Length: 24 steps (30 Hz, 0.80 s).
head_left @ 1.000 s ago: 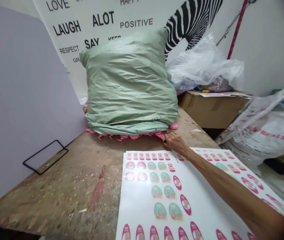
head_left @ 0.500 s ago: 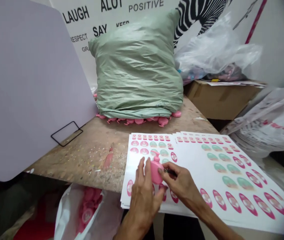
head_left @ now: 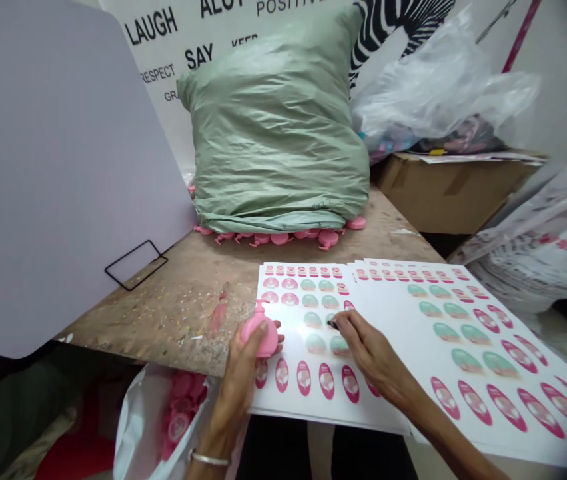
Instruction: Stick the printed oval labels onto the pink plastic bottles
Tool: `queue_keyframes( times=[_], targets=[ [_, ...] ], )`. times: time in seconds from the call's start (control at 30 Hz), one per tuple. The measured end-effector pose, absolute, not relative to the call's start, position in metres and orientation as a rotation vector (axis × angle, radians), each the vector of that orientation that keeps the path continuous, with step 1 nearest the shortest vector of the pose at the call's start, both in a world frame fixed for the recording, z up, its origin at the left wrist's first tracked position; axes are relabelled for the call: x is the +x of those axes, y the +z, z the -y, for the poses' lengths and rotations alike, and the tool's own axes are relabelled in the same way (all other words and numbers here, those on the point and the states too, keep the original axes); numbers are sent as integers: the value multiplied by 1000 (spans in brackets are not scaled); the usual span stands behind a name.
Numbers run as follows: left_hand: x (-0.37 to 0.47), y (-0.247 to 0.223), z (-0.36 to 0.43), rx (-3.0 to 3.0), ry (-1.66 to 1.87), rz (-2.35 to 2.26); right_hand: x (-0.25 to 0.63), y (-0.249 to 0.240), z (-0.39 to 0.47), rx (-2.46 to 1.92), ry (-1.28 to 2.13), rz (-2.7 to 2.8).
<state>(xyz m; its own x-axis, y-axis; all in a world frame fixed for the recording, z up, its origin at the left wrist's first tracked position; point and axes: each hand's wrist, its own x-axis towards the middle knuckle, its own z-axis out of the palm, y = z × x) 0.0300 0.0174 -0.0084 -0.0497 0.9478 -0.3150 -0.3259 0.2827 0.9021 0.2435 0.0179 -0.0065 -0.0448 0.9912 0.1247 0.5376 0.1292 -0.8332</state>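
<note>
Over the left edge of the sticker sheets, my left hand [head_left: 246, 357] holds a pink pump bottle [head_left: 259, 335] upright, thumb across its front. My right hand [head_left: 366, 343] is closed in a pinch on a small dark tool [head_left: 333, 325], whose tip is over the green stickers of the left sheet [head_left: 288, 333]. That sheet bears rows of pink and green stickers. A second sheet [head_left: 393, 320] lies to its right, with bare white areas between its stickers.
A green stuffed bag [head_left: 278, 133] stands at the back on several pink bottles [head_left: 328, 239]. At left are a pale board [head_left: 63, 167] and a black wire frame [head_left: 136, 265]. A white bag [head_left: 138, 427] holds pink pieces below. A cardboard box [head_left: 453, 193] stands right.
My left hand has moved left with the pink bottle and now grips it alone. My right hand has come off the bottle, keeping the dark tool, and is over the stickers.
</note>
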Motion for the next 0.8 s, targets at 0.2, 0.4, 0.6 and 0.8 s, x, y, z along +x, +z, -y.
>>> queue_keyframes(
  times=[0.2,0.4,0.6,0.8],
  targets=[
    [41,-15,-70,600,1204,-1040,221,-25,-93,-1594,322,1848],
    [53,-32,-88,619,1210,-1037,208,-55,-119,-1639,103,1946],
    [52,-40,-87,660,1200,-1063,213,-63,-116,-1635,50,2012],
    [51,-40,-89,641,1171,-1078,217,-67,-121,-1623,107,2018]
  ],
)
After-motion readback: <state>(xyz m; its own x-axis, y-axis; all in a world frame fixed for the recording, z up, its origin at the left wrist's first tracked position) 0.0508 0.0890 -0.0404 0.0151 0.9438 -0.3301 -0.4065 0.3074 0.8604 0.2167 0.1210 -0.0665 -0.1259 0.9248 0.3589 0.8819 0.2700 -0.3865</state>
